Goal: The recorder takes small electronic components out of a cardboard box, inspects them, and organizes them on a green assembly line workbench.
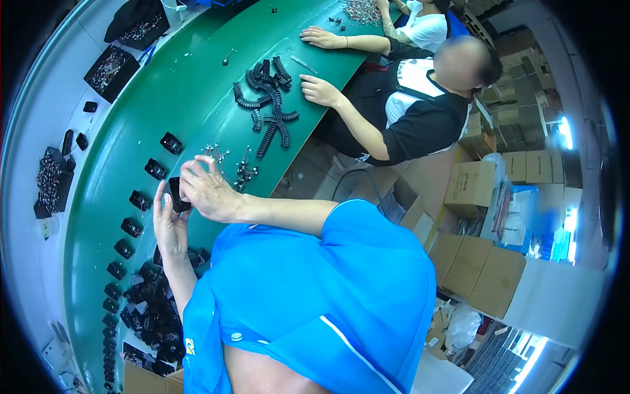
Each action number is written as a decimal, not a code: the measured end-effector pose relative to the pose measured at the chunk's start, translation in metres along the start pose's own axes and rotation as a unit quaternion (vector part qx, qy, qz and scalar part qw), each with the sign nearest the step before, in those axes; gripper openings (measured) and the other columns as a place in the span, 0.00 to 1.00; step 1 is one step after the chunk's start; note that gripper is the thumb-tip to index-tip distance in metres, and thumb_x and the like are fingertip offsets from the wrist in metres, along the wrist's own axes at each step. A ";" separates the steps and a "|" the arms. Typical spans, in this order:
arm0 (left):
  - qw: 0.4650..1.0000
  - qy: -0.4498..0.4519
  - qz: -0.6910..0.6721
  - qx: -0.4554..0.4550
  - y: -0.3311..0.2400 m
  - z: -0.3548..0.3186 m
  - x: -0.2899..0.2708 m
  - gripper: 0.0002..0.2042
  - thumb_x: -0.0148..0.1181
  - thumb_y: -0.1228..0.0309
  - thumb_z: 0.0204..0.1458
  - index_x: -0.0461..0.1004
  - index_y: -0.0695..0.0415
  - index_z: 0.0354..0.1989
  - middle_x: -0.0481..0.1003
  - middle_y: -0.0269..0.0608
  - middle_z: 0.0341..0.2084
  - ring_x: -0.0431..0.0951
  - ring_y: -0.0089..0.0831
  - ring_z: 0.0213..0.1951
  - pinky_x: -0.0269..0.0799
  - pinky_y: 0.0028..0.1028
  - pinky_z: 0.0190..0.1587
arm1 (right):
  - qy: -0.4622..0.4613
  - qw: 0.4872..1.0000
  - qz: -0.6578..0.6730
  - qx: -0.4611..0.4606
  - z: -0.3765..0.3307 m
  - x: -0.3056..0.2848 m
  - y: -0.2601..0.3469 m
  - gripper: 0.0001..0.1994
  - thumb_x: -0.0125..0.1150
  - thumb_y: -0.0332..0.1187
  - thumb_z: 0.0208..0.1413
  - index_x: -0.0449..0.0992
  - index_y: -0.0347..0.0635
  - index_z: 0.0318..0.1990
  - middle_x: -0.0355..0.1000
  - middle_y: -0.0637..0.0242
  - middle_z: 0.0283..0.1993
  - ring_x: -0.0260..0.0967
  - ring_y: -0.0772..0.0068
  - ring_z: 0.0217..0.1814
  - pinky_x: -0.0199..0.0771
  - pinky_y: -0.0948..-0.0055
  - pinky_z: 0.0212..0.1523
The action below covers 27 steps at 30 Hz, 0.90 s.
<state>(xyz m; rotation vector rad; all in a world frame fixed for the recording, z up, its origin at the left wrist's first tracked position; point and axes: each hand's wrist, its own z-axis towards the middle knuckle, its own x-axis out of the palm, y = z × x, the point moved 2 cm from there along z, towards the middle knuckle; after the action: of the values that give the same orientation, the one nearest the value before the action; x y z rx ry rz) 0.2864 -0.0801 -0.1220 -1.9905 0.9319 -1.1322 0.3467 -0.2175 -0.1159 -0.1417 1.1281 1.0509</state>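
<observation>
Between my two hands is a small black plastic housing. My left hand grips it from below, with the index finger stretched up along its side. My right hand is over its upper right side, fingertips pressed at it; whether they pinch a smaller part I cannot make out. Just beyond my right hand lie loose small metal-and-wire parts. Similar black housings, among them one dark housing, form a long curved row on the green table left of my hands.
Black parts are heaped in a pile beside my left forearm. Segmented black strips lie farther along the table. A co-worker sits there, both hands on the tabletop. Dark bins of small parts stand beyond the left edge; cardboard boxes are at right.
</observation>
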 end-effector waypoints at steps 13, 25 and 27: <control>0.997 -0.040 0.032 0.057 0.005 -0.005 0.004 0.24 0.61 0.69 0.60 0.64 0.58 0.64 0.72 0.46 0.49 0.75 0.29 0.43 0.73 0.24 0.44 | -0.087 0.980 0.173 0.055 -0.006 0.012 -0.002 0.08 0.68 0.31 0.42 0.77 0.50 0.32 0.69 0.68 0.45 0.61 0.62 0.53 0.51 0.56 0.57; 0.983 0.025 0.068 0.167 -0.018 -0.035 0.029 0.25 0.64 0.78 0.54 0.67 0.61 0.62 0.73 0.50 0.52 0.76 0.32 0.50 0.74 0.26 0.53 | -0.098 0.941 0.310 0.097 -0.008 -0.006 -0.006 0.11 0.69 0.25 0.39 0.81 0.46 0.35 0.65 0.64 0.62 0.56 0.61 0.61 0.54 0.64 0.61; 0.981 0.018 0.081 0.178 -0.013 -0.031 0.028 0.25 0.63 0.77 0.55 0.66 0.60 0.63 0.73 0.51 0.52 0.76 0.32 0.50 0.74 0.26 0.53 | -0.098 0.929 0.339 0.108 -0.006 -0.001 -0.010 0.10 0.69 0.27 0.40 0.80 0.46 0.34 0.64 0.63 0.63 0.56 0.61 0.62 0.54 0.64 0.62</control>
<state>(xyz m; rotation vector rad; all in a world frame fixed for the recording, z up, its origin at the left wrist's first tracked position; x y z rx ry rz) 0.2722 -0.1019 -0.0871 -1.5833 0.8256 -1.1547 0.3502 -0.2269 -0.1220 0.5590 1.1229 1.4960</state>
